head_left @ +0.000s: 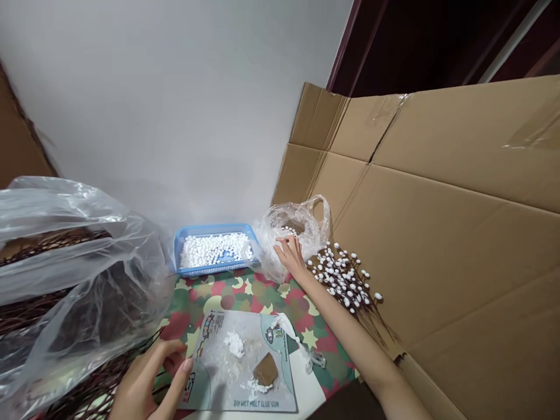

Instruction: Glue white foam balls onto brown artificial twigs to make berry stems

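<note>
My right hand [290, 254] reaches out to a clear plastic bag [273, 265], its fingers apart and touching the bag near the opening. Small white beads or buds [289, 231] show inside the bag. At the lower left, my left hand [151, 382] hovers by the edge of a printed glue-gun mat [227, 379]. Its thumb and forefinger are parted with nothing visible between them. White paste or glue clumps [234, 344] and a brown piece [266, 371] lie on the mat. A crumpled white plastic strip [291, 331] crosses its upper right corner.
A blue basket [216, 270] of small white balls stands against the wall. Dark stems with white buds [345, 277] lie right of the bag. Large clear plastic [118, 286] covers brown twigs at left. A cardboard wall [437, 233] bounds the right side of the patterned tablecloth [262, 297].
</note>
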